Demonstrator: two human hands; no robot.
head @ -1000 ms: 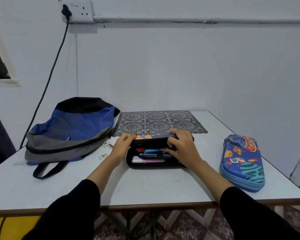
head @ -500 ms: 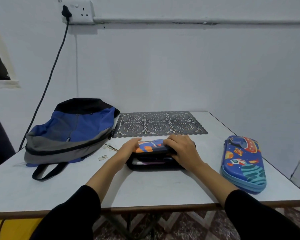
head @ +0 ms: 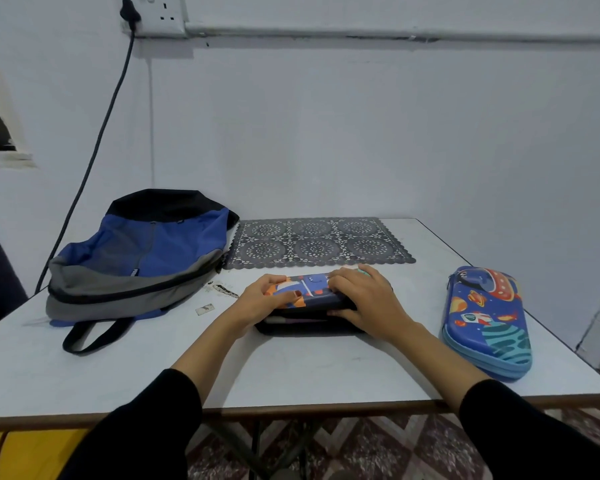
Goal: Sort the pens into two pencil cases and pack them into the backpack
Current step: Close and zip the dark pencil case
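Head view: one wide look down at a table (head: 291, 372), both forearms reaching away from the camera.
Left hand (head: 262, 301): palm down on the left end of the dark case (head: 305, 330). Its fingers curl over the far edge of the lid (head: 314, 288) and the thumb lies flat on top, so the hand is clamped on that end.
Right hand (head: 366, 299): spread across the right half of the lid, fingers bent over the top and the thumb tucked along the near edge at the gap. It pinches the lid between them.
Sleeves: black, ending partway up each forearm.
Dark case: centre of the table, just near the mat (head: 317, 242). It has a rigid shell and a black base, and the printed lid is lowered almost onto the base, leaving a thin slit.
Pen (head: 279, 319): a pale barrel shows in the slit, left side; other contents are hidden.
Blue case (head: 487, 323): lying closed at the right table edge, well apart from the hands. It is a glossy moulded oblong with rocket and planet prints and a light blue zip band.
Backpack (head: 142, 254): far left, lying slumped. It is soft blue, grey and black fabric, with a black strap (head: 90, 336) looping toward the near edge.
Mat: grey, lacy, with round cut-out patterns and a scalloped border.
Table: smooth pale top with brown edging.
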